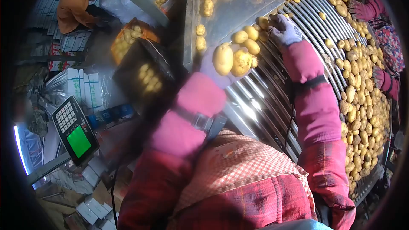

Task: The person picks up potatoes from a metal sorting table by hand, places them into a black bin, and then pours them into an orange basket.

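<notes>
My left hand [207, 64], in a pale lilac glove, is closed from beneath around potatoes [223, 59]. A large oval one and a rounder one with brown spots [242, 62] show on its palm side. Several more potatoes [251, 46] lie between my two hands, just above the metal bars. My right hand [286, 32], also gloved, has its fingers bent against a potato [263, 22] at the far end of this cluster. Its fingertips are partly hidden. Both arms wear pink sleeve cuffs.
A roller table [255, 102] carries a large heap of potatoes [358, 102] on the right. Other people's gloved hands [362, 8] work there. To the left stand a scale display [76, 130], a dark crate [142, 70] and an orange bag of potatoes [128, 38]. A person in orange [74, 6] crouches beyond.
</notes>
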The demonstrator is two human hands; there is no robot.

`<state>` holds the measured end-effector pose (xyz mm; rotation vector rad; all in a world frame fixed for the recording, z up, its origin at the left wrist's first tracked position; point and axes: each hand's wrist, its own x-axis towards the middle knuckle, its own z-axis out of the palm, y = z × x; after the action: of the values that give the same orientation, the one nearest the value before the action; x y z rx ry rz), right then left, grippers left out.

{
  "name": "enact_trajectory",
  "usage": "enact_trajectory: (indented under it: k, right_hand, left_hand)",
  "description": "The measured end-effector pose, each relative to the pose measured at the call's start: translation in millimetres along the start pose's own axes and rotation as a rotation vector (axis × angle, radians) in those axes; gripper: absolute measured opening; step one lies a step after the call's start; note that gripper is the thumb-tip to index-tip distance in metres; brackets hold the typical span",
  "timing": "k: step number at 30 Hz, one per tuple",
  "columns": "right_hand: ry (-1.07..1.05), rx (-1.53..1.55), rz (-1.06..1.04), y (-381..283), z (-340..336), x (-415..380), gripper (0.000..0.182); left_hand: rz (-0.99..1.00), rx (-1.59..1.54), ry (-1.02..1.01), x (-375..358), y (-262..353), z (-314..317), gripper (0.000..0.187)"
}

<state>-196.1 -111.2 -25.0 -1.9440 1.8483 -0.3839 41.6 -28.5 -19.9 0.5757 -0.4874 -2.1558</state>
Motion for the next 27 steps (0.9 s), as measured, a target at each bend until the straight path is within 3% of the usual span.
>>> enact_trajectory:
  k: [1,2,3,4,5,7,8,10,11,12,13,15,17,19,20,21,23,24,25,26,27]
  right_hand:
    - [-0.007,0.483,0.088,-15.4,3.5,-9.8,0.032]
    - [-0.011,0.967,0.18,-34.1,4.6,-23.0,0.032]
    - [0.018,0.845,0.1,-50.3,3.0,-37.4,0.038]
    - [-0.034,1.026,0.084,-75.9,-0.6,-53.3,0.042]
    - [-0.038,0.779,0.016,-72.8,22.3,-51.2,0.046]
    - [-0.199,0.87,-0.166,-85.7,35.2,-62.0,0.045]
    - [-0.21,0.824,-0.21,-89.0,34.3,-62.9,0.044]
    - [-0.224,0.777,-0.251,-91.5,36.3,-65.8,0.042]
    - [-0.19,0.894,-0.218,-89.7,38.8,-66.6,0.043]
    - [-0.154,1.009,-0.184,-87.4,39.2,-67.1,0.043]
    - [-0.155,1.001,-0.185,-84.3,37.3,-68.0,0.043]
    - [0.143,0.435,-0.476,-85.2,29.9,-73.0,0.048]
    - [0.111,0.283,-0.363,-105.2,37.5,-89.2,0.062]
    - [0.211,0.201,-0.281,-117.8,51.7,-94.0,0.067]
    - [0.213,0.199,-0.288,-125.6,53.6,-95.3,0.067]
    - [0.296,0.145,-0.344,-132.9,54.9,-98.2,0.067]
    - [0.383,0.083,-0.397,-139.6,49.5,-100.5,0.067]
    - [0.328,0.098,-0.428,-142.0,43.6,-100.1,0.062]
    - [0.27,0.114,-0.459,-143.8,41.0,-100.5,0.058]
    - [0.107,0.332,-0.27,-140.5,44.0,-92.1,0.056]
    - [0.01,0.96,-0.142,-140.1,34.6,-96.7,0.057]
  left_hand:
    - [-0.001,-0.006,-0.002,-1.1,-2.0,-0.1,0.062]
    - [-0.025,-0.097,0.127,-4.2,-3.7,0.8,0.059]
    - [-0.05,-0.182,0.255,-7.6,-3.3,2.7,0.056]
    - [-0.144,-0.367,0.172,-11.5,6.3,14.8,0.049]
    - [-0.146,-0.363,0.166,-4.6,-8.8,-14.4,0.049]
    - [0.202,0.236,0.288,13.6,-50.1,-96.1,0.045]
    - [0.207,0.235,0.289,11.8,-47.2,-90.9,0.045]
    - [0.393,0.612,0.225,2.2,-38.1,-66.9,0.042]
    - [0.484,0.8,0.187,0.8,-37.1,-62.4,0.04]
    - [0.294,0.296,0.286,14.4,-37.6,-74.7,0.037]
    - [0.296,0.29,0.283,16.5,-41.8,-77.0,0.037]
    - [0.19,0.054,0.407,17.9,-46.2,-70.2,0.036]
    - [0.233,0.095,0.389,14.0,-35.0,-50.9,0.038]
    - [-0.002,-0.263,0.208,-6.2,0.3,0.3,0.041]
    - [0.336,0.157,0.369,-6.2,-14.4,-9.4,0.045]
    - [0.338,0.157,0.369,-4.3,-18.7,-25.4,0.045]
    - [0.072,-0.096,0.209,-1.9,-1.3,-24.1,0.047]
    - [0.003,-0.294,0.082,0.8,0.1,-28.3,0.05]
    - [0.003,-0.299,0.075,4.2,-3.8,-30.1,0.05]
    - [0.001,-0.43,0.031,6.9,-8.1,-28.1,0.05]
    - [-0.002,-0.561,-0.014,5.6,-6.1,-20.5,0.051]
